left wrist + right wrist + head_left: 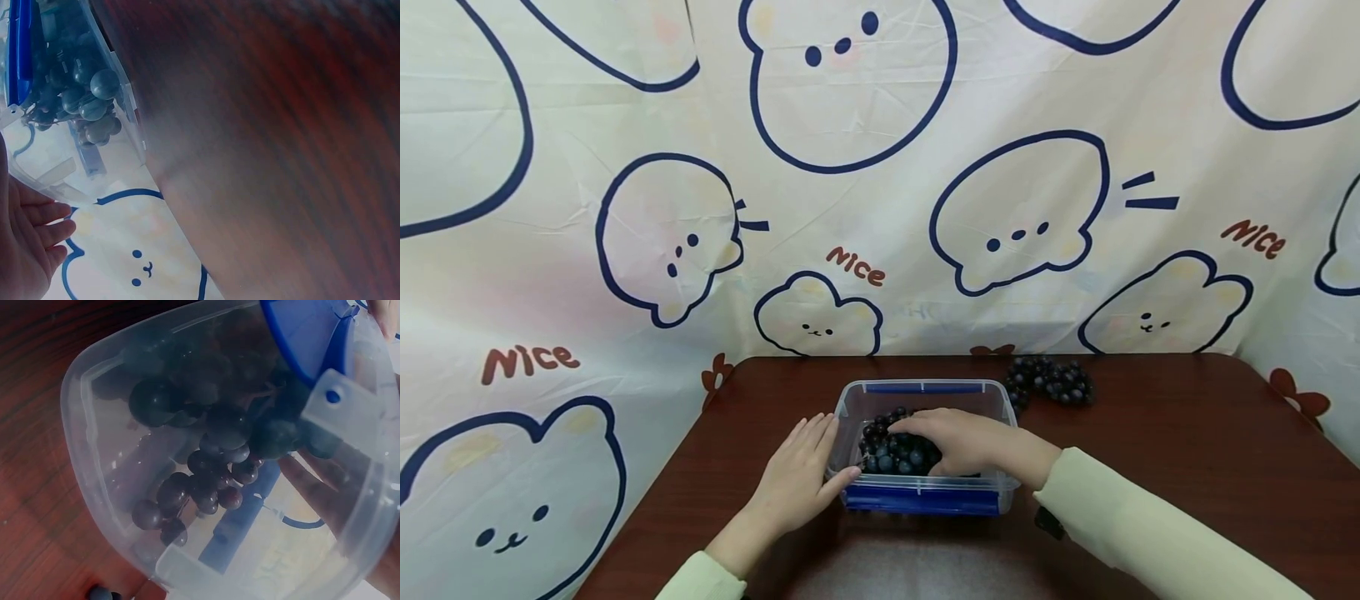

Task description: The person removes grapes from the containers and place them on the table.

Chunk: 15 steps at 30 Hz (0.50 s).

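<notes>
A clear plastic box [1004, 425] with blue clips stands on the table, with dark grapes [895, 457] inside it. Reaching in over the rim, my right hand [962, 442] holds a bunch of these grapes between thumb and fingers. Through the box wall in the right wrist view, the fingers [315, 484] lie against the grapes [228, 428], partly hidden by the wall. My left hand [797, 483] rests against the box's left side, fingers straight, thumb near the front rim. The left wrist view shows that hand [31, 244] beside the box [119, 150].
Another bunch of dark grapes [1056, 382] lies on the brown table [1165, 442], behind and to the right of the box. A cloth [895, 208] printed with cartoon outlines hangs behind the table.
</notes>
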Available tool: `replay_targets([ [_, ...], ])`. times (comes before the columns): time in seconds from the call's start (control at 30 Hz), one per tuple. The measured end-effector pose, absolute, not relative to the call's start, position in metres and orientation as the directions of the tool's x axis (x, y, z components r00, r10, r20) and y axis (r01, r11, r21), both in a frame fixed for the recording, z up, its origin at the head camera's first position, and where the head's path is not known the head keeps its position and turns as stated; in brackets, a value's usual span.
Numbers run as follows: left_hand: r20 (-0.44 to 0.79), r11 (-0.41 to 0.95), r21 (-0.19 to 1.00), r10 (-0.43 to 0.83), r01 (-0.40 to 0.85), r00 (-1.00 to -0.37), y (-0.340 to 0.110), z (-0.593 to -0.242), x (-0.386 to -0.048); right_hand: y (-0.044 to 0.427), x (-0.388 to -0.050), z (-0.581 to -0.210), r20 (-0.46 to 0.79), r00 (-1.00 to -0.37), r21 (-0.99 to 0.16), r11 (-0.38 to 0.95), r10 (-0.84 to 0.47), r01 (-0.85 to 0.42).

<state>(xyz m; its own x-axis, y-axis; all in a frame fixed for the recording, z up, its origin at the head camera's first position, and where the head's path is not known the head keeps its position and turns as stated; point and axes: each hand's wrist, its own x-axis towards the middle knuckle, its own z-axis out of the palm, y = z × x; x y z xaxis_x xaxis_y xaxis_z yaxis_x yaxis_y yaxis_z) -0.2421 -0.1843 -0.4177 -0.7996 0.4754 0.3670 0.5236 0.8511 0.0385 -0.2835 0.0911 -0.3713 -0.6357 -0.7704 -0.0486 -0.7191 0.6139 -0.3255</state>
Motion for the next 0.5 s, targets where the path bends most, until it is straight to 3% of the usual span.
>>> replay_targets([
  [0.5,0.372,0.85,0.045,0.474,0.525,-0.798,-0.1846,-0.4182,-0.242,0.0811,-0.2894,-0.3713,-0.18,-0.681,-0.417,0.682,-0.71,-0.601],
])
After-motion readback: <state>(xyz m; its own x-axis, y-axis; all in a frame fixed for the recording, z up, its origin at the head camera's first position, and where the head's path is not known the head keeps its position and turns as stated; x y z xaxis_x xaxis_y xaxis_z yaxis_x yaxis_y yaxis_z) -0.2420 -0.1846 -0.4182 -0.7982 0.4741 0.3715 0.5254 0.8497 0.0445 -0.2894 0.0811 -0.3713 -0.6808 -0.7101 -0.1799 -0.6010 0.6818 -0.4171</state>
